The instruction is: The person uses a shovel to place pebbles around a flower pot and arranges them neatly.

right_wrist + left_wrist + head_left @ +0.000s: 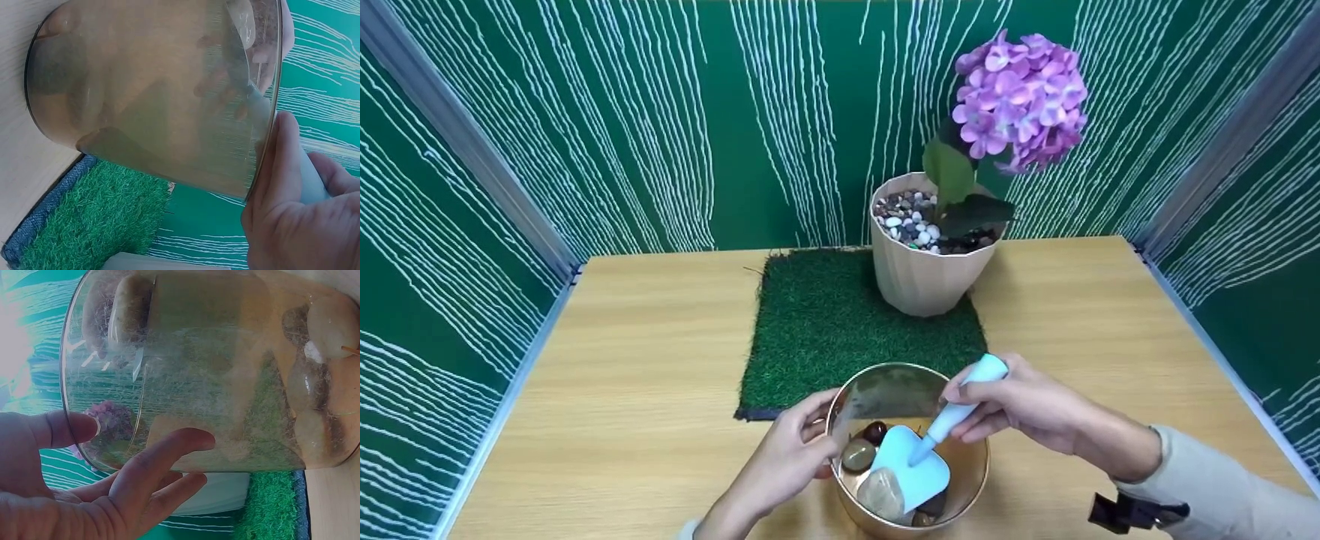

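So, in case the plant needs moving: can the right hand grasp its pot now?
Probably not: the right hand grips the scoop, its blade inside the container, and would likely need freeing first.

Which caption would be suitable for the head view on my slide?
Right hand holds a blue scoop inside a transparent container with stones; left hand holds its side.

A staged little booth, this, more set than living space! Green panels [750, 187] streaked with white lines wall three sides, grey posts [469, 135] run up the corners, a wood-grained desk [660, 337] fills the middle!
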Action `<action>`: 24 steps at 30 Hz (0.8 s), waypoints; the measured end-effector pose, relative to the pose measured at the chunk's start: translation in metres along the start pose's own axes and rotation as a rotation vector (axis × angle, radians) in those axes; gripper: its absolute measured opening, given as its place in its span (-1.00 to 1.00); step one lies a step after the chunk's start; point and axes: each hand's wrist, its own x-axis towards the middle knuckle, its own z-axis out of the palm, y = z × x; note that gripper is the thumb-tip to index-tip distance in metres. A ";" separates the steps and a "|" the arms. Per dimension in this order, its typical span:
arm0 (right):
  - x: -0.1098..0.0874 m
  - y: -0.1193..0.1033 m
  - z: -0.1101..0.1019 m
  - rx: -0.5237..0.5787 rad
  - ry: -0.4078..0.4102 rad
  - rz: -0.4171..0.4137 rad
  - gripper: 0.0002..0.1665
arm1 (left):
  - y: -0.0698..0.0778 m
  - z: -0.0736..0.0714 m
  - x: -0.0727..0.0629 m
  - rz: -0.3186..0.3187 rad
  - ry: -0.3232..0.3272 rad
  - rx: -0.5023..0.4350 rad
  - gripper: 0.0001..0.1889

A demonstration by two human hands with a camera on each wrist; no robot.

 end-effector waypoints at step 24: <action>-0.011 -0.013 -0.031 0.114 -0.014 -0.090 -0.69 | 0.002 -0.001 0.001 -0.011 -0.008 0.001 -0.34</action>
